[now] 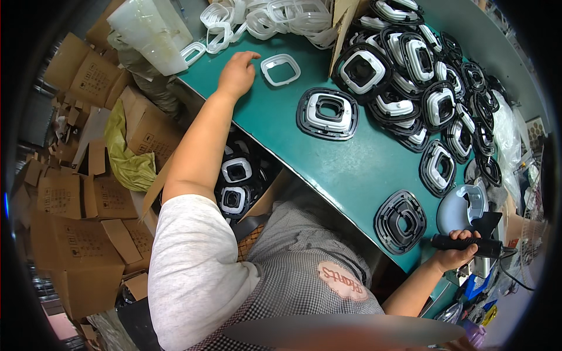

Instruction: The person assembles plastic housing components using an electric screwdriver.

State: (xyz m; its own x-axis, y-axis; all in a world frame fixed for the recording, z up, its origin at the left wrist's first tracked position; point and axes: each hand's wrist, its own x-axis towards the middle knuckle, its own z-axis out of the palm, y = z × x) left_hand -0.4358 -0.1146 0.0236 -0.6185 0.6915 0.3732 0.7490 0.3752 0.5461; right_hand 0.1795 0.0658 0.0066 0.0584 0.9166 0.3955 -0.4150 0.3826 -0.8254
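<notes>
My left hand [237, 75] reaches to the far left of the green table, its fingers partly stretched and nothing visible in them. Just right of its fingertips lies a white rounded-square ring [266, 75], apart from the hand. Closer to the table's middle sits a black frame with a white ring on it [328, 127]. My right hand [453, 255] is wrapped round a black corded electric screwdriver [487, 248] at the near right corner. Left of it, a black frame without a white ring [383, 225] lies flat by the table edge.
A heap of black-and-white frames [404, 73] fills the far right. White rings [260, 23] are piled at the back, beside a cardboard flap [341, 35]. A grey-blue bowl-like part [452, 213] stands near the screwdriver. Below the table edge, a box holds more frames [234, 199]; cartons [82, 245] crowd the left.
</notes>
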